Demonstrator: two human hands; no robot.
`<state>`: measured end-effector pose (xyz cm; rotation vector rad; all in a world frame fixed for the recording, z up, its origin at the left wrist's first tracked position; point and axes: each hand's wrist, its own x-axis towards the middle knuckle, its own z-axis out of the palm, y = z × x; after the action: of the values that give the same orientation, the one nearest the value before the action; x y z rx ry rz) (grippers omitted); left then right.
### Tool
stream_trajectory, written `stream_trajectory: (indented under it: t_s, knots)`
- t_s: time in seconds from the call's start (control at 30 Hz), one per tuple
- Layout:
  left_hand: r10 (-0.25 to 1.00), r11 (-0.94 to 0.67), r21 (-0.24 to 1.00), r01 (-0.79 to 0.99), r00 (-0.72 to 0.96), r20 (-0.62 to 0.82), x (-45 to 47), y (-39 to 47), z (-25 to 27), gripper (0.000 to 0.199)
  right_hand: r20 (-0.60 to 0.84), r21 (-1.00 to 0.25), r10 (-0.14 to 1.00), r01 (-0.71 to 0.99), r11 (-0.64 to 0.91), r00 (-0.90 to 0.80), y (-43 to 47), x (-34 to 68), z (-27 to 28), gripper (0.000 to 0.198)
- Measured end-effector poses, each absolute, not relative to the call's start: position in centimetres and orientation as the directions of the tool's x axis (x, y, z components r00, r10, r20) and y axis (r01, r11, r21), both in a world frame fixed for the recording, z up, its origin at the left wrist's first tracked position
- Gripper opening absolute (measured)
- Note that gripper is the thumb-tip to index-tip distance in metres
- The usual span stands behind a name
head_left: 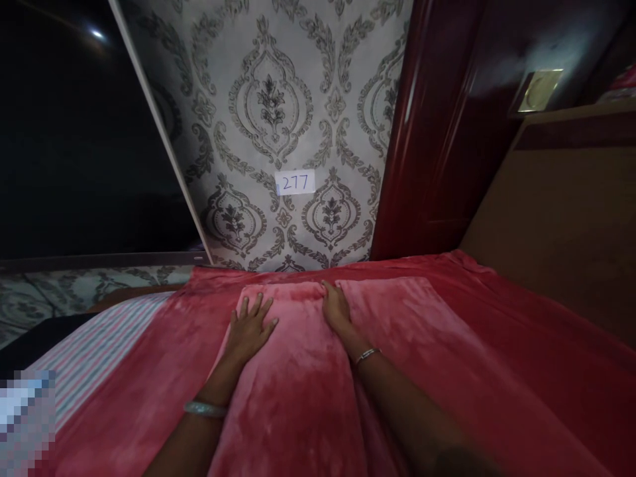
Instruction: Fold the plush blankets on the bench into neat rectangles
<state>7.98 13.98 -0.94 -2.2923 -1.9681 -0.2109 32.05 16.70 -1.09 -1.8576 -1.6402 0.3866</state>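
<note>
A plush pinkish-red blanket (303,397) is spread out in front of me, with a long strip of it folded over along the middle. My left hand (250,331) lies flat on the strip's far left corner, fingers spread. At the strip's far right corner, my right hand (336,308) is closed on the blanket's edge, its fingers partly hidden. To the right lies another pale pink section of the blanket, flat. A pale green bangle circles my left wrist and a thin bracelet my right.
Beyond the blanket stands a patterned wall (283,132) with a paper label (295,182) reading 277. A large dark screen (89,146) is at left, above a striped cloth (99,344). On the right are a dark red door (427,152) and a brown cardboard box (561,218).
</note>
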Motion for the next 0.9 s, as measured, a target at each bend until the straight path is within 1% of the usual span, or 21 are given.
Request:
stream_trajectory:
  t_s: [0.13, 0.23, 0.4, 0.47, 0.6, 0.67, 0.77, 0.9]
  knots:
    - [0.982, -0.103, 0.021, 0.994, 0.099, 0.161, 8.0, 14.0, -0.8, 0.064, 0.152, -0.613, 0.964, 0.786, -0.083, 0.221, 16.5, 32.0, -0.9, 0.060]
    - [0.985, -0.098, 0.022, 0.995, 0.094, 0.145, 8.2, 13.9, -0.5, 0.064, 0.129, -0.606, 0.975, 0.792, -0.069, 0.183, 16.4, 32.3, -0.1, 0.065]
    - [0.984, -0.103, -0.009, 0.995, 0.104, 0.147, 8.4, 14.0, -0.4, 0.066, 0.093, -0.625, 0.995, 0.779, 0.041, 0.022, 12.8, 32.8, 0.3, 0.087]
    - [0.987, -0.106, -0.019, 0.994, 0.108, 0.119, 8.5, 14.0, -0.1, 0.067, 0.069, -0.661, 0.996, 0.746, 0.082, -0.049, 9.9, 33.0, 0.1, 0.090]
    - [0.995, -0.099, -0.008, 0.995, 0.099, 0.003, 9.0, 13.7, 1.9, 0.068, 0.043, -0.720, 0.988, 0.681, 0.136, -0.151, 3.3, 33.3, -0.3, 0.094]
    - [0.995, -0.099, -0.003, 0.995, 0.098, -0.011, 9.9, 13.3, 3.2, 0.064, 0.049, -0.739, 0.983, 0.655, 0.155, -0.177, 0.3, 33.3, -0.6, 0.096]
    - [0.983, -0.181, 0.010, 0.983, 0.181, 0.036, 12.6, 12.4, 4.7, 0.053, 0.044, -0.747, 0.985, 0.649, 0.144, -0.167, -3.5, 33.3, -0.9, 0.094]
    - [0.928, -0.372, 0.055, 0.926, 0.372, 0.019, 17.9, 11.9, 4.5, 0.055, 0.045, -0.708, 0.988, 0.692, 0.138, -0.150, -7.0, 33.1, -0.6, 0.085]
